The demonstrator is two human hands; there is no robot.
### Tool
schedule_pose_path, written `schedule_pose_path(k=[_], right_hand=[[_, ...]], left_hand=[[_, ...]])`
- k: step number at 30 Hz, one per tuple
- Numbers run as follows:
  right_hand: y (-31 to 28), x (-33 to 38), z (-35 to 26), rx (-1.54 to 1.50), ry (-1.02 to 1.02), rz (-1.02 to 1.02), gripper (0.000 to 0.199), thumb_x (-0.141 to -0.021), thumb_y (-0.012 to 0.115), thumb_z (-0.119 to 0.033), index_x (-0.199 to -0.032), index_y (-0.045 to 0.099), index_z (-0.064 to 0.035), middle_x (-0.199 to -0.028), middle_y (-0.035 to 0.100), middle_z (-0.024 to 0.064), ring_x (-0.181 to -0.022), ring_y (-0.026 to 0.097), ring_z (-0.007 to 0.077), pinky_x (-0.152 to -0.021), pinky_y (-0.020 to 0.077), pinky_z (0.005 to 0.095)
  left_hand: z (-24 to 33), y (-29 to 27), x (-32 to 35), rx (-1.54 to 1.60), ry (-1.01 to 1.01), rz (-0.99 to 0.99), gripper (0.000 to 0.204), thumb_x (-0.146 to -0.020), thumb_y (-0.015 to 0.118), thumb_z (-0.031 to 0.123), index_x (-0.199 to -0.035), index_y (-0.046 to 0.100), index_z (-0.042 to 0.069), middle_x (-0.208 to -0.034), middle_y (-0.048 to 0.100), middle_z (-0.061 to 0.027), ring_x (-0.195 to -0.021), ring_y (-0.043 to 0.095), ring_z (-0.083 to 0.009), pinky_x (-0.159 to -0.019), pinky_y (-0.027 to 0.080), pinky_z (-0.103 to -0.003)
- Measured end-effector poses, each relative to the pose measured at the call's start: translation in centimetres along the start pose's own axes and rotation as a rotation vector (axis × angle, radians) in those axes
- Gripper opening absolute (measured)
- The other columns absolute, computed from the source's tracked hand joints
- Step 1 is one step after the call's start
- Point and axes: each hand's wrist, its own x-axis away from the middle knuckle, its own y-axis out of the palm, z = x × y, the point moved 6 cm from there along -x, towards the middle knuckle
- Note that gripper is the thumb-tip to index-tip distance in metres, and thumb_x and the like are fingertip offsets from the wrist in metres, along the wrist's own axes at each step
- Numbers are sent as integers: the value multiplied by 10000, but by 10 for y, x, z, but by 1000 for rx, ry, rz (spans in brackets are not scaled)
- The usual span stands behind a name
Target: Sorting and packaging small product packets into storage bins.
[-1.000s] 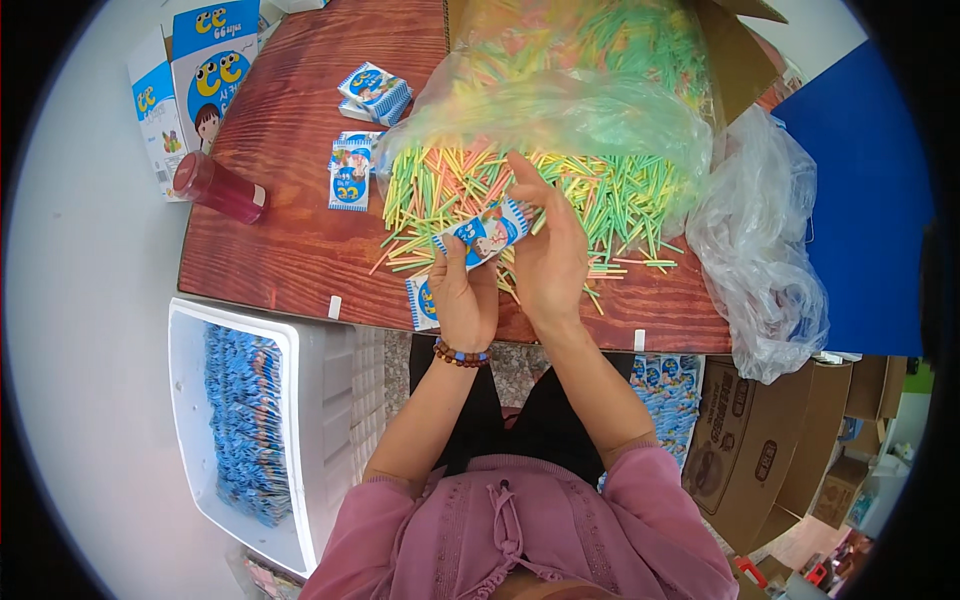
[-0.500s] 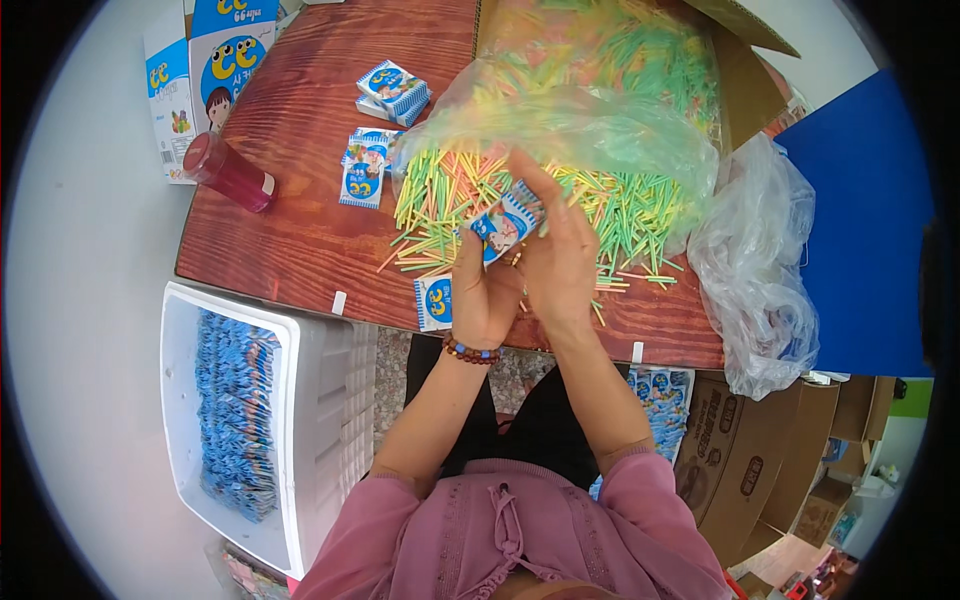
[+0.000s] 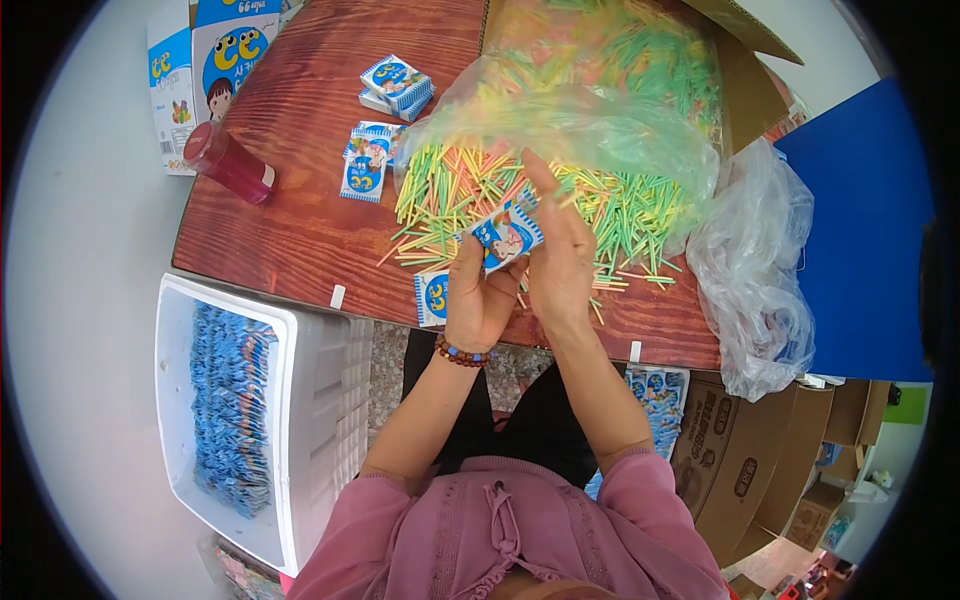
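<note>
My left hand (image 3: 480,305), with a beaded bracelet at its wrist, is closed on a small blue-and-white candy packet (image 3: 508,238). The packet is tilted, its right end up. Beside that end is my right hand (image 3: 562,255), one finger stretched up and away; its other fingers are partly hidden. Both hands are over the table's front part, before a heap of thin pastel candy sticks (image 3: 620,215). Another packet (image 3: 432,298) lies flat by my left hand. More flat packets (image 3: 365,165) and a small stack of packets (image 3: 396,82) lie farther back on the left.
The heap spills from a clear plastic bag (image 3: 590,125) in a cardboard box (image 3: 752,100). A pink-red jar (image 3: 228,165) stands at the table's left edge. Below it, a white foam bin (image 3: 290,430) holds rows of packets. At right hangs crumpled clear plastic (image 3: 755,270), beside a blue panel (image 3: 855,240).
The held packet has turned flatter and shows more of its face. My right hand's fingers have shifted slightly at its right end. The view has moved a little.
</note>
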Motion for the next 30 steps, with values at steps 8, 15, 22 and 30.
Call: schedule_pose_path(k=[8,15,22,30], right_hand=[[-7,3,13,-157,65,-99,418,-985,471,-189,-1351,475,11,-1429,444,107,-1318,396,201,-1083,310,336],[-5,1,6,80,-29,-190,397,-976,486,-167,-1337,496,-1,-1467,393,114,-1365,342,221,-1104,275,352],[-12,-4,-5,154,-48,-256,360,-967,501,-121,-1313,534,-25,-1447,418,121,-1364,343,227,-1107,270,346],[-14,4,0,237,-18,-200,414,-991,422,-186,-1339,479,31,-1414,459,137,-1342,372,211,-1118,252,347]], left_hand=[[5,2,0,-55,34,16,379,-985,491,335,-1233,522,50,-1217,602,-73,-1141,568,-205,-989,458,-402],[6,6,-1,-33,7,-2,372,-975,518,305,-1252,516,57,-1228,599,-73,-1145,569,-210,-1007,449,-416],[5,11,-2,-44,0,-25,361,-972,526,273,-1267,507,64,-1231,598,-71,-1157,565,-215,-1026,435,-420],[1,3,-3,53,13,85,346,-983,506,258,-1271,491,67,-1252,579,-70,-1172,545,-211,-1046,417,-408]])
